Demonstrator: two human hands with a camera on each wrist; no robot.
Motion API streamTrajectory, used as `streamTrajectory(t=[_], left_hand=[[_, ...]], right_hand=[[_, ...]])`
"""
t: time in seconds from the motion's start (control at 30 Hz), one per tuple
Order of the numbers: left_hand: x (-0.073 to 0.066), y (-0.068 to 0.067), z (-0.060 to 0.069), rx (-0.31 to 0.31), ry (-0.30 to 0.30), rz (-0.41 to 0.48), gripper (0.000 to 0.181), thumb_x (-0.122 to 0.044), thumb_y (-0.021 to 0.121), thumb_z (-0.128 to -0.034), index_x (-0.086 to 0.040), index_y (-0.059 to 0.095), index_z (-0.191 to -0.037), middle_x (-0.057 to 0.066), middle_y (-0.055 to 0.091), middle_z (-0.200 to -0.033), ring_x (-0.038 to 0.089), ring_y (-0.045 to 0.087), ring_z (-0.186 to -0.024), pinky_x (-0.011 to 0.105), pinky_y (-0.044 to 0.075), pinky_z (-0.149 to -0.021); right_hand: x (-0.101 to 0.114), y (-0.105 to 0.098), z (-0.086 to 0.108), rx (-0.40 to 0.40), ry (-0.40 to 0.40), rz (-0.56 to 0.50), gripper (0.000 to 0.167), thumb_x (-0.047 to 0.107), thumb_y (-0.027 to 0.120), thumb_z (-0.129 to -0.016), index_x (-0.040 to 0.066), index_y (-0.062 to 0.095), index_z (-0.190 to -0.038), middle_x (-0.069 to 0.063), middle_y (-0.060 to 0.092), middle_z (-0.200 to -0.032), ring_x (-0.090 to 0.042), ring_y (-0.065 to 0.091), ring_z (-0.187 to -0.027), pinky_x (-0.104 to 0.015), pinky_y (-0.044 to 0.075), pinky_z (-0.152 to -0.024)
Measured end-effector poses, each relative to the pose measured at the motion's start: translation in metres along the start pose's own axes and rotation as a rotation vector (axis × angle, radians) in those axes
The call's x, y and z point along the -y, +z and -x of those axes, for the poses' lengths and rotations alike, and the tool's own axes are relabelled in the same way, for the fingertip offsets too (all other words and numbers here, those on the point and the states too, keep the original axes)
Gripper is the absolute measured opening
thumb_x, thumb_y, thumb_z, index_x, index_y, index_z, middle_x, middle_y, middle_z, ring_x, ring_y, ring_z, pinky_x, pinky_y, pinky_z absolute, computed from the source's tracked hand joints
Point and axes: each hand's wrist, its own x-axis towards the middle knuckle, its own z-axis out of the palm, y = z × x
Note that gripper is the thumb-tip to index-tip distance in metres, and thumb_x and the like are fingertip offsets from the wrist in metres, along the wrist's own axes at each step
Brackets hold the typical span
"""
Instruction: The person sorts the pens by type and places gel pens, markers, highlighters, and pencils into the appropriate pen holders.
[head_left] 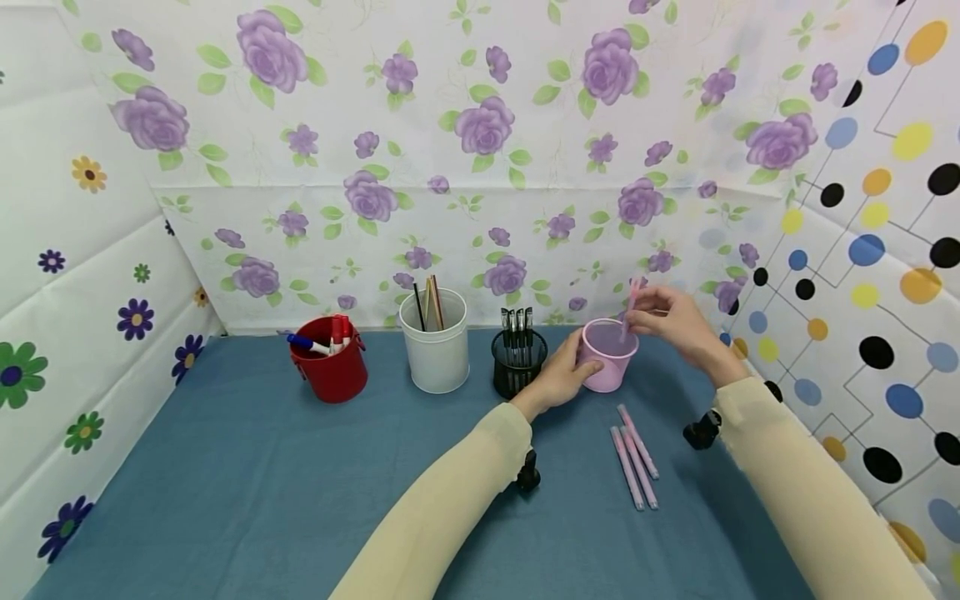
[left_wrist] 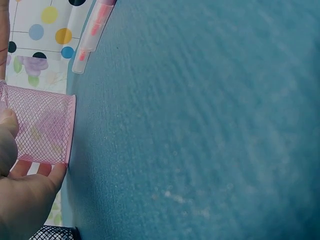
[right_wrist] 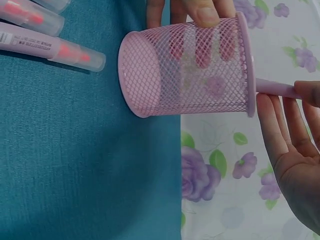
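A pink mesh pen cup (head_left: 606, 377) stands on the blue cloth, and my left hand (head_left: 558, 372) grips its side. In the right wrist view the fingers of that hand wrap behind the mesh of the cup (right_wrist: 200, 75). My right hand (head_left: 672, 323) pinches a pink highlighter (head_left: 632, 300) over the rim. The highlighter's lower end is inside the cup's mouth. Three more pink highlighters (head_left: 636, 467) with clear caps lie on the cloth in front of the cup. In the left wrist view one capped tip (left_wrist: 92, 37) shows near the top.
Left of the pink cup is a black mesh cup (head_left: 510, 385) with several black pens. Further left come a white bin (head_left: 438, 362) of pencils and a red bucket (head_left: 333, 379) holding red and blue markers. A flowered cloth wall (head_left: 450, 208) rises behind; a dotted one (head_left: 847, 250) borders the right.
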Motion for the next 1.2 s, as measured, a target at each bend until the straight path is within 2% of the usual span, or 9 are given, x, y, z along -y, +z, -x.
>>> streamTrajectory(t=[0.13,0.33,0.6,0.8,1.0,1.2], left_hand=[[0.001,0.000,0.000,-0.001,-0.003,0.001,0.067,-0.028,0.060,-0.1108,-0.021,0.026,-0.169,0.009,0.042,-0.164,0.025,0.045,-0.150,0.041,0.044,-0.120],[0.001,0.000,0.000,0.007,0.010,0.008,0.068,-0.028,0.059,-0.1110,-0.021,0.025,-0.169,0.010,0.041,-0.165,0.026,0.045,-0.150,0.042,0.045,-0.120],[0.002,-0.001,0.001,0.008,0.007,-0.013,0.068,-0.030,0.059,-0.1112,-0.019,0.024,-0.169,0.010,0.041,-0.165,0.026,0.045,-0.150,0.042,0.044,-0.120],[0.003,0.000,0.000,0.002,0.002,-0.018,0.067,-0.028,0.059,-0.1113,-0.019,0.025,-0.169,0.009,0.041,-0.165,0.025,0.044,-0.151,0.040,0.043,-0.121],[0.002,0.000,0.000,0.005,0.011,-0.017,0.068,-0.026,0.059,-0.1114,-0.019,0.024,-0.169,0.010,0.038,-0.167,0.025,0.040,-0.154,0.041,0.040,-0.123],[0.001,0.000,0.000,0.007,0.003,-0.022,0.068,-0.027,0.058,-0.1115,-0.020,0.023,-0.170,0.010,0.037,-0.168,0.026,0.039,-0.154,0.042,0.041,-0.123]], right_hand=[[-0.006,0.002,0.000,-0.009,0.004,0.017,0.039,0.019,0.075,-0.102,0.001,0.059,-0.133,-0.001,0.070,-0.112,-0.011,0.071,-0.100,-0.028,0.064,-0.085],[-0.008,0.005,-0.002,-0.014,0.000,0.040,0.041,0.020,0.075,-0.102,0.002,0.059,-0.135,0.001,0.069,-0.112,-0.011,0.071,-0.099,-0.028,0.064,-0.085],[-0.004,0.007,0.001,-0.012,0.013,0.076,0.042,0.019,0.073,-0.103,-0.003,0.058,-0.136,-0.011,0.069,-0.118,-0.012,0.072,-0.099,-0.031,0.064,-0.088],[-0.004,0.007,0.004,-0.006,-0.015,0.089,0.036,0.017,0.071,-0.105,0.000,0.060,-0.134,-0.028,0.065,-0.127,-0.014,0.075,-0.099,-0.031,0.064,-0.088],[-0.002,0.002,0.016,-0.038,-0.046,0.184,0.033,0.015,0.071,-0.104,0.002,0.062,-0.133,-0.023,0.067,-0.125,-0.013,0.075,-0.097,-0.025,0.064,-0.083],[0.003,-0.002,0.036,-0.046,-0.088,0.303,0.027,0.014,0.071,-0.104,0.004,0.066,-0.129,-0.021,0.071,-0.121,-0.008,0.074,-0.093,-0.023,0.063,-0.078]])
